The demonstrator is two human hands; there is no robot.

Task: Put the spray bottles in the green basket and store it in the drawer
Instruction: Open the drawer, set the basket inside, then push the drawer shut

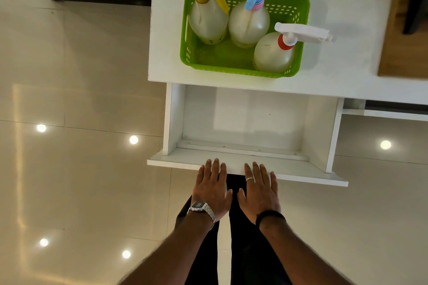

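The green basket [234,69] stands on the white desk top [166,37], near its front edge. Three translucent spray bottles stand upright inside it: one with a yellow trigger [208,18] at the left, one with a blue trigger [249,23] in the middle, one with a white trigger and red collar [274,53] at the right. Below the desk edge, the white drawer [245,120] is pulled out and holds nothing. My left hand [212,188] and my right hand [260,190] lie flat, fingers spread, with fingertips on the drawer's front panel [176,162].
A wooden board [393,37] lies on the desk at the right, with a dark object at its far end. Glossy beige floor tiles with light reflections surround the desk. My dark-trousered legs are below the hands. A dark skirting line runs at the upper left.
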